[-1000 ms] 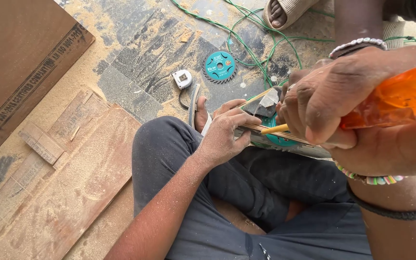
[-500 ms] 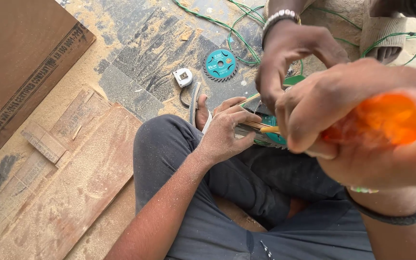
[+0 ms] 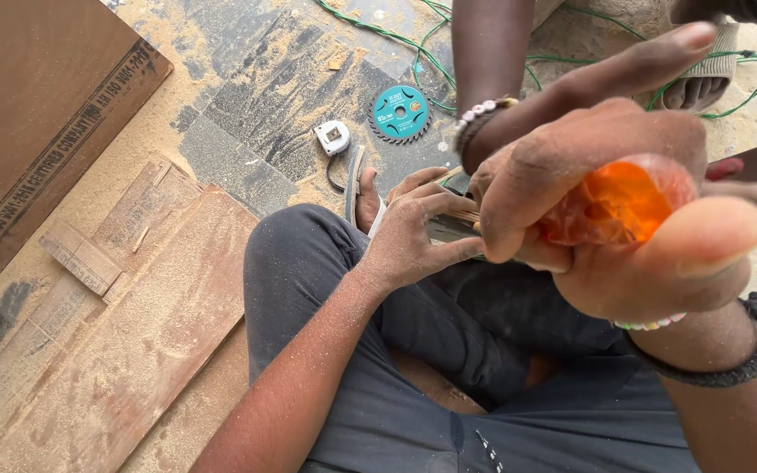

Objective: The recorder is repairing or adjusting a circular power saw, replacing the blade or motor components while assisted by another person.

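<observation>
My right hand (image 3: pixel 571 201) fills the right side close to the camera, gripped around an orange see-through tool handle (image 3: pixel 615 203); the tool's shaft is hidden. My left hand (image 3: pixel 413 235) rests past my knee, fingers pressed on a dark object (image 3: pixel 445 229) that is mostly covered. Another person's arm (image 3: pixel 485 61), with a bead bracelet on the wrist (image 3: pixel 479 116), reaches down from the top to the same spot. That hand is largely hidden behind my right hand.
On the dusty floor lie a teal circular saw blade (image 3: pixel 400 112), a small tape measure (image 3: pixel 333 137) and green cable (image 3: pixel 396 35). Plywood boards (image 3: pixel 116 289) and a large brown sheet (image 3: pixel 37 114) lie at left. Another person's sandalled foot (image 3: pixel 703 83) is at top right.
The other person's arm has come down from the top edge toward the object at my left hand. My right hand with the orange handle has moved left and closer to the camera.
</observation>
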